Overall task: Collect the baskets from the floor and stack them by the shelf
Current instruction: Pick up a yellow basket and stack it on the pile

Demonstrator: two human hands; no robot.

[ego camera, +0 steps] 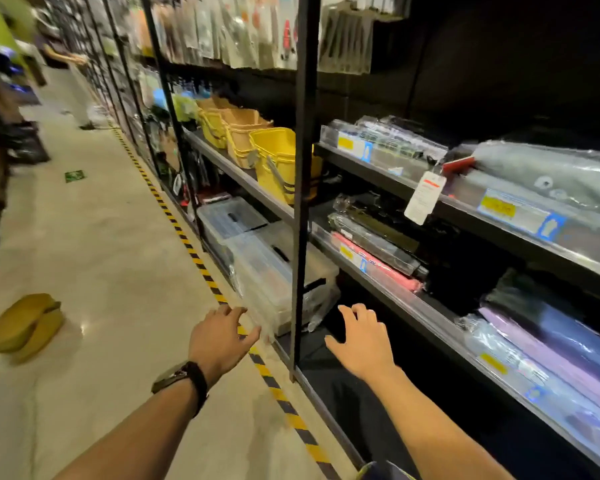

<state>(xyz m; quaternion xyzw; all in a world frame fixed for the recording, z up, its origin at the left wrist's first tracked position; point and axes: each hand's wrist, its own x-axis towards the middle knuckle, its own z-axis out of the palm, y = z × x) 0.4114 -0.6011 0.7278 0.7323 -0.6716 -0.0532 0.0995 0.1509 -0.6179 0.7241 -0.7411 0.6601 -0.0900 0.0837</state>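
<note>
A yellow basket lies tipped on its side on the pale floor at the left, well apart from both hands. My left hand, with a watch on its wrist, reaches forward with relaxed fingers over the striped floor tape, near the corner of a clear plastic box. It holds nothing. My right hand is stretched out with spread fingers in front of the dark bottom shelf, also holding nothing. Yellow and tan baskets stand in a row on a middle shelf.
A black upright post of the shelving stands between my hands. Yellow-black tape runs along the shelf base. Packaged goods fill the right-hand shelves. Dark bins stand at the left of the aisle, and a person stands far down it.
</note>
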